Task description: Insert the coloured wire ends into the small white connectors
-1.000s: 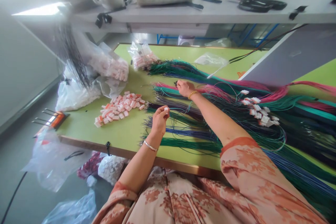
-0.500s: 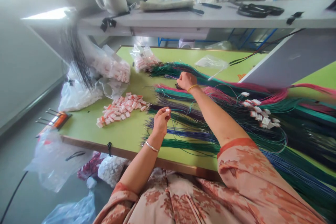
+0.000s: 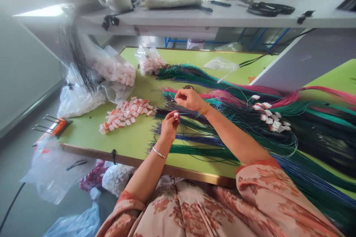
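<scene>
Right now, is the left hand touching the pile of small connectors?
Apart: the head view shows bare green table between the left hand and the connector pile.

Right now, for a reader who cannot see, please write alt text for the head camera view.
A person's left hand pinches a small white connector over bundles of coloured wires on a green table; the right hand, with curled fingers, is beyond it. A pile of orange-and-white connectors lies left of both.

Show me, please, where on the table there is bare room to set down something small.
Bare green tabletop shows between the connector pile and the front edge, and at the back between the far connector bag and flat clear bag. Crowded: the right side, under wire bundles.
</scene>
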`<state>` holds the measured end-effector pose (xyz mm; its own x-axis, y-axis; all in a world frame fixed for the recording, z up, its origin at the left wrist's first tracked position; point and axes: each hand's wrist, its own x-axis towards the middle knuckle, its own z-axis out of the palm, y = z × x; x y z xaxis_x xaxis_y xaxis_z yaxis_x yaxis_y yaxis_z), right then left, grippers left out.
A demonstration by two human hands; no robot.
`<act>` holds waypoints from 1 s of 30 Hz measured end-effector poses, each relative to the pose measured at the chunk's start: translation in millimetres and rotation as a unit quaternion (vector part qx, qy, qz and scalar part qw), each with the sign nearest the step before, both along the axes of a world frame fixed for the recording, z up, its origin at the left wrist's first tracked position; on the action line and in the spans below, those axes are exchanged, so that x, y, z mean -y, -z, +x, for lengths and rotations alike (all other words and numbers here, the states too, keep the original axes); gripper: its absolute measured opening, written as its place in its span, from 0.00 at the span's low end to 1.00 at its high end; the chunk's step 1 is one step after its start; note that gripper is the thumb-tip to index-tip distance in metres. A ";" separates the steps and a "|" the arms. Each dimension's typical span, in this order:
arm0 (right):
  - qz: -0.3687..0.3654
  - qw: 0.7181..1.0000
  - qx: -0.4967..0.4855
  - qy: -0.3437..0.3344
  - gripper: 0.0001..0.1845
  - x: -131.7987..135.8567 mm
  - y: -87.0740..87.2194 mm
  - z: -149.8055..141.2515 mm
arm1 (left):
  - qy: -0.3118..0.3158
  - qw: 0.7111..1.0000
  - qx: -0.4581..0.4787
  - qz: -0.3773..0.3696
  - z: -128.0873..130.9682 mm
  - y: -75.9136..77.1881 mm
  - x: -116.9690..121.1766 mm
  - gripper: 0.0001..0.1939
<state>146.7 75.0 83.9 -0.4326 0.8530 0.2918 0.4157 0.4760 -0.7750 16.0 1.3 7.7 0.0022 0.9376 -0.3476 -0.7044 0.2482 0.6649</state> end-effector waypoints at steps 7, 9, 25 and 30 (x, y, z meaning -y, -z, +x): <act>-0.039 0.999 -0.005 0.031 0.10 37.5 27.4 16.1 | 0.022 0.999 0.040 0.004 -0.4 -2.2 -0.8 0.11; -0.026 0.999 0.015 0.039 0.10 41.8 33.5 17.5 | 0.026 0.999 0.040 0.003 -0.6 -2.4 -1.0 0.12; 0.030 0.984 0.117 0.133 0.10 48.9 46.2 15.1 | 0.039 0.999 0.012 0.010 -0.5 -0.5 -2.9 0.14; 0.026 0.980 0.125 0.151 0.10 50.8 46.8 13.9 | 0.026 1.000 0.003 0.009 2.4 -2.2 -1.1 0.14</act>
